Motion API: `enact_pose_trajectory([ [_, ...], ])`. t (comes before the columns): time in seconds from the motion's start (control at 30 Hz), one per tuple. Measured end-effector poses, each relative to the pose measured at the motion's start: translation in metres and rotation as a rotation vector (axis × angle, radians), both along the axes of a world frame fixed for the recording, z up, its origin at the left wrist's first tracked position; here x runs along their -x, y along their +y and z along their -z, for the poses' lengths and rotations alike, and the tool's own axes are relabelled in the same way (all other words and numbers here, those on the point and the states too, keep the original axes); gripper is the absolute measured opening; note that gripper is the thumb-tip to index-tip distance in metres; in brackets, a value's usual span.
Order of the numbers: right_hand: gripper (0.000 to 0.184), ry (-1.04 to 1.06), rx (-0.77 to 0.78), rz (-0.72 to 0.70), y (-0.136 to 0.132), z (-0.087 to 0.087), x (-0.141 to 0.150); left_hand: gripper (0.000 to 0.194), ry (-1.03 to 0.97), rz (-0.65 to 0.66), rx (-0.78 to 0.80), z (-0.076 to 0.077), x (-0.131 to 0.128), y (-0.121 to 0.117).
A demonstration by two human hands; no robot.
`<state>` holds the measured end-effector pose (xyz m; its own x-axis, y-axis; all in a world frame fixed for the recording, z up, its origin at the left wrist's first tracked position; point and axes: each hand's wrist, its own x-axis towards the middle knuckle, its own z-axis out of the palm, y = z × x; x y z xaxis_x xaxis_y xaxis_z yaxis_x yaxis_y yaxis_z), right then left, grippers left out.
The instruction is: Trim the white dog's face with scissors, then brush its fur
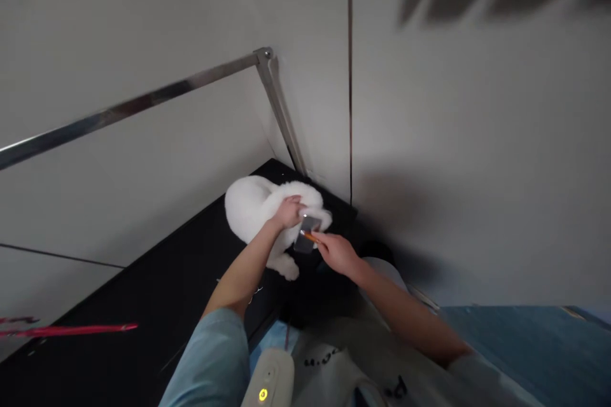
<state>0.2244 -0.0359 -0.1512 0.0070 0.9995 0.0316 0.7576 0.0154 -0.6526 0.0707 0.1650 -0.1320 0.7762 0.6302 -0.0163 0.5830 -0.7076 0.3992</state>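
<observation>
A small white fluffy animal point(252, 206) stands on a black table point(157, 292) in the corner of the room. My left hand point(289, 211) lies closed on its fur, gripping it near the right end of the body. My right hand point(337, 251) is closed round the orange handle of a brush point(307, 233), whose grey rectangular head rests against the fur just below my left hand. One white paw point(287, 267) hangs down at the table's edge.
A metal bar point(143, 102) runs along the wall above the table and bends down a post point(284, 117) into the corner. A red strap point(71, 330) lies at the left. A white device with a yellow light point(267, 381) sits at the bottom.
</observation>
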Motion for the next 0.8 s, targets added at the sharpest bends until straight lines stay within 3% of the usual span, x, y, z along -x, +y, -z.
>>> enact_pose_trajectory([
  [0.1, 0.045, 0.012, 0.091, 0.122, 0.020, 0.003, 0.005, 0.008, -0.195, -0.225, 0.384, -0.007, -0.008, 0.021],
  [0.17, 0.043, 0.036, 0.183, 0.137, 0.022, 0.013, 0.006, 0.010, -0.262, -0.309, 0.507, -0.010, -0.008, 0.028],
  [0.27, 0.042, 0.152, 0.033, 0.051, 0.025, 0.023, 0.013, 0.013, -0.370, -0.340, 0.630, -0.014, -0.004, 0.027],
  [0.37, 0.048, 0.251, -0.103, 0.111, 0.033, 0.024, 0.024, 0.017, -0.508, -0.397, 0.766, -0.018, 0.002, 0.021],
  [0.43, 0.046, 0.257, -0.014, 0.157, 0.032, 0.025, 0.030, 0.017, -0.524, -0.428, 0.798, -0.020, 0.005, 0.017],
  [0.5, 0.042, 0.239, 0.070, 0.101, 0.028, 0.023, 0.034, 0.016, -0.513, -0.440, 0.825, -0.022, 0.007, 0.015],
  [0.6, 0.041, 0.190, 0.002, 0.013, 0.025, 0.012, 0.033, 0.015, -0.509, -0.391, 0.824, -0.023, 0.007, 0.012],
  [0.67, 0.045, 0.134, -0.042, 0.076, 0.026, 0.006, 0.027, 0.019, -0.500, -0.348, 0.816, -0.024, 0.008, 0.011],
  [0.8, 0.039, 0.047, 0.148, 0.133, 0.020, 0.008, 0.015, 0.031, -0.440, -0.331, 0.815, -0.020, 0.008, 0.012],
])
